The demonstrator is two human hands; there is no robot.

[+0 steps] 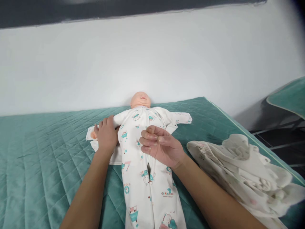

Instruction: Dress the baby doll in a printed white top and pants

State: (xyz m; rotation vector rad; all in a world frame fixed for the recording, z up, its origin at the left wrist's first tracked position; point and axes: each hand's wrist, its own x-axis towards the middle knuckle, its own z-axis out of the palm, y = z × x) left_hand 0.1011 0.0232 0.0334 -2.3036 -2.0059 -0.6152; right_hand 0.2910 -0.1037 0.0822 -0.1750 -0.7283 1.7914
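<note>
A baby doll (140, 100) lies on its back in a white romper (135, 152) printed with teal animals and boats. My left hand (107, 133) is wrapped round the sleeved arm on the left, near the cuff. The doll's small hand (93, 135) peeks out beside my fingertips. Over the doll's chest and belly, my right hand (164, 144) is turned palm up with its fingers curled in and the thumb against them; nothing shows in it. The other sleeve (182, 117) stretches out to the right. Below my right hand, the romper's front has a small gap between the legs.
The doll rests on a green quilted cover (59, 178) that reaches back to a white wall (95, 63). Crumpled white baby clothes (243, 171) lie on the right side. Beyond the bed's right edge is another green padded surface (290, 98).
</note>
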